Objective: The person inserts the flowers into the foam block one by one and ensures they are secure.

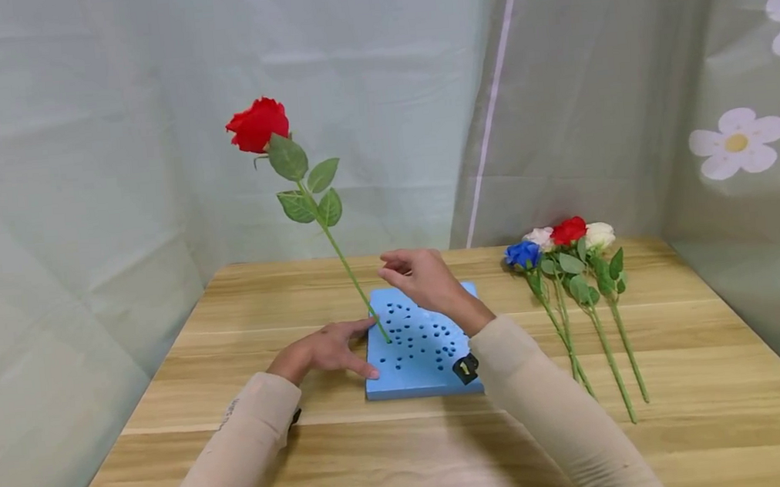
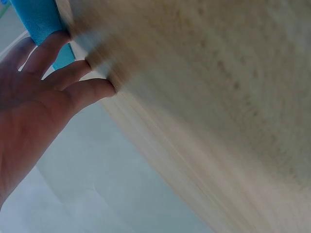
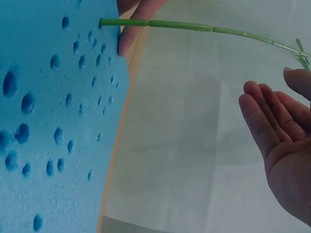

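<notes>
A red rose [image 1: 258,125] with green leaves stands tilted to the left, the foot of its stem [image 3: 180,25] in a hole of the blue foam block [image 1: 391,382]. Many small holes dot the block's top. My left hand [image 1: 329,348] touches the block's left side, thumb and fingers spread along its edge; in the left wrist view the fingers of that hand [image 2: 46,92] are extended by the blue edge. Above the block's far part, my right hand [image 1: 422,278] is raised with fingers loosely bent, holding nothing. The right wrist view shows this hand [image 3: 289,141] apart from the stem.
Right of the block, a blue flower [image 1: 522,254], a pale pink flower [image 1: 540,238], another red rose [image 1: 569,230] and a white rose [image 1: 600,236] lie on the wooden table [image 1: 353,463]. Grey curtains [image 1: 364,106] enclose the table's back and sides.
</notes>
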`<state>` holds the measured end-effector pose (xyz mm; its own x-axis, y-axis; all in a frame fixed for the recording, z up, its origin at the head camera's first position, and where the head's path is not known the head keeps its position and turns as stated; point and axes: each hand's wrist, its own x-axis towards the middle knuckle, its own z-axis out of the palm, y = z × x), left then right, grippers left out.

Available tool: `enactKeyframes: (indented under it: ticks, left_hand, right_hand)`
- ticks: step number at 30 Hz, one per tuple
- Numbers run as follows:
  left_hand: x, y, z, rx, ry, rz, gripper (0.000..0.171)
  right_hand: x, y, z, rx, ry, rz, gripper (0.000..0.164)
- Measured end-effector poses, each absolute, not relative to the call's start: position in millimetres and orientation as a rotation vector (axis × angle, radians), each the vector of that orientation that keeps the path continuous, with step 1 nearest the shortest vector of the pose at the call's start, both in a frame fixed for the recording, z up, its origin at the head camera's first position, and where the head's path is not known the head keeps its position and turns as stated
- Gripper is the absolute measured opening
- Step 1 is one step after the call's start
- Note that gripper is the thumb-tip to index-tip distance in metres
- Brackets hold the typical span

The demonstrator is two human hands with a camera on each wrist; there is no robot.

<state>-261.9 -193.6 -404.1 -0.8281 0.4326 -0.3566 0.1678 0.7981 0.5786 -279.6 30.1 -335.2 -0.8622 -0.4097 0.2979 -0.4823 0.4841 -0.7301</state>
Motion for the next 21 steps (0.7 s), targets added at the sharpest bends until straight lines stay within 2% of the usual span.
enactKeyframes:
  ticks: [12,21]
  left_hand:
    - [-263,-195,-407,0.446,2.500,0.737,0.108]
    - [-262,-195,-407,0.425,2.508,0.750,0.109]
  right_hand:
    - [-281,38,-336,0.775,-2.651,1.309,0.038]
    - [-278,61,-328,0.766,-2.654,1.256,0.038]
